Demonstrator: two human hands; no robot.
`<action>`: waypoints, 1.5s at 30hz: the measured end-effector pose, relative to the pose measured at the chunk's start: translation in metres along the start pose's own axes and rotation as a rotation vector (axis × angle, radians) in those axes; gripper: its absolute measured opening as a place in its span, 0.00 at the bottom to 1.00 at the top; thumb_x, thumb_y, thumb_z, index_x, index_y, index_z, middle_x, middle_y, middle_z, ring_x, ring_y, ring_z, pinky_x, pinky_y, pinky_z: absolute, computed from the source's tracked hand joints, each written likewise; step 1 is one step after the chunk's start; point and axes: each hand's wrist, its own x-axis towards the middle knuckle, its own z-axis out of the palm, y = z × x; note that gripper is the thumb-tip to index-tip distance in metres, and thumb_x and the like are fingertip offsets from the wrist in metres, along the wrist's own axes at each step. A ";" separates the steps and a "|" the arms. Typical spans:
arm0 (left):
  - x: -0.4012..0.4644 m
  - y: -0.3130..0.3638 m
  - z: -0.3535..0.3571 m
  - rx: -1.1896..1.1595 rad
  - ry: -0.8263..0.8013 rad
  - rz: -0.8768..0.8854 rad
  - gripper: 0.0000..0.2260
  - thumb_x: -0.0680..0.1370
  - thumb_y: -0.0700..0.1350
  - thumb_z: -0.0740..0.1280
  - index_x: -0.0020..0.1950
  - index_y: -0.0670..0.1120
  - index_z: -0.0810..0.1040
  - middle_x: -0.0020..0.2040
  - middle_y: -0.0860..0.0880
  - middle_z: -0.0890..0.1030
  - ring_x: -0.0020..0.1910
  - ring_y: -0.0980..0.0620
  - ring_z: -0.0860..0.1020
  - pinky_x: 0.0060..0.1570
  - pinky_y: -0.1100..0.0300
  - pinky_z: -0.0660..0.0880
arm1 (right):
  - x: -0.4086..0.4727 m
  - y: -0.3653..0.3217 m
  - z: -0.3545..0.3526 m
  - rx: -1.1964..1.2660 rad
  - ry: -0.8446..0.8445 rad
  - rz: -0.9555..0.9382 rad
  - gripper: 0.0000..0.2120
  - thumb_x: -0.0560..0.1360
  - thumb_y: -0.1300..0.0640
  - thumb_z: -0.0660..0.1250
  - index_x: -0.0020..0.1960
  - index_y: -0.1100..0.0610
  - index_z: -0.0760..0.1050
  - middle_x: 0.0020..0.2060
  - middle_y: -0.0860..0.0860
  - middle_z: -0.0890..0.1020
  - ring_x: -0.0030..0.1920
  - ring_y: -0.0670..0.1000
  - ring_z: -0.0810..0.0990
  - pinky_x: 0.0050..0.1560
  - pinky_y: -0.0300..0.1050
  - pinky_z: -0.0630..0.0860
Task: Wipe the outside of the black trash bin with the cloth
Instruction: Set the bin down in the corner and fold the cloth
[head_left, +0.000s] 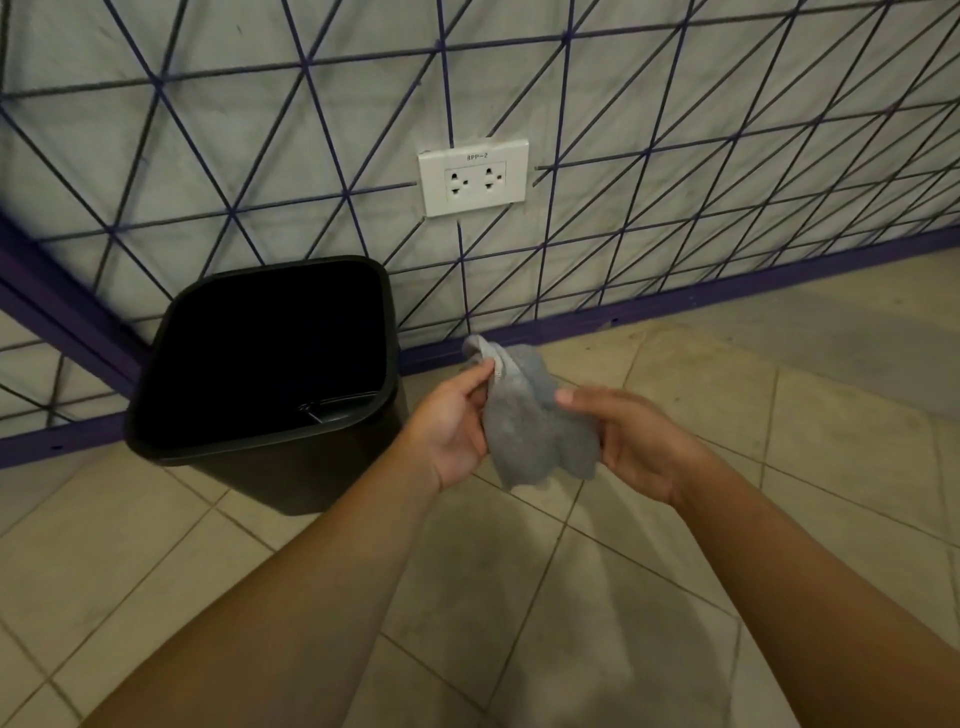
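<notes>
- Both bare forearms reach forward from the bottom edge, above the tiled floor (649, 597).
- Left hand (452, 431): its fingers (475, 376) are closed on the upper left edge of the grey cloth (535, 431).
- Right hand (639, 447): its fingers (576, 399) pinch the right side of the same cloth, which hangs crumpled between the two hands.
- Black trash bin (270, 364) stands upright on the floor, left of the left fingers, near but apart from them; the cloth does not touch it.
- White wall socket (474, 176) sits on the wall beyond the fingers.

Upright black bin (270, 467); bunched grey cloth (535, 426)
</notes>
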 end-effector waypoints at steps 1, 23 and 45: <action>0.000 0.003 0.000 0.018 -0.022 0.015 0.15 0.82 0.49 0.64 0.64 0.42 0.80 0.49 0.45 0.87 0.47 0.47 0.86 0.42 0.54 0.83 | 0.003 0.002 -0.001 0.053 -0.017 0.079 0.32 0.71 0.48 0.75 0.70 0.63 0.75 0.64 0.61 0.83 0.55 0.55 0.87 0.47 0.46 0.86; 0.026 -0.008 -0.005 0.497 0.248 0.470 0.08 0.74 0.46 0.75 0.38 0.45 0.82 0.50 0.53 0.85 0.54 0.52 0.82 0.48 0.62 0.77 | 0.046 0.010 0.000 -0.109 0.330 -0.341 0.08 0.80 0.57 0.68 0.44 0.48 0.79 0.54 0.45 0.83 0.50 0.31 0.79 0.57 0.30 0.73; 0.143 -0.037 -0.033 1.052 0.495 0.277 0.26 0.76 0.33 0.68 0.73 0.48 0.72 0.56 0.53 0.75 0.57 0.49 0.76 0.49 0.67 0.70 | 0.180 0.040 -0.030 -0.767 0.299 -0.130 0.36 0.76 0.67 0.72 0.80 0.57 0.64 0.76 0.55 0.73 0.75 0.56 0.73 0.69 0.39 0.68</action>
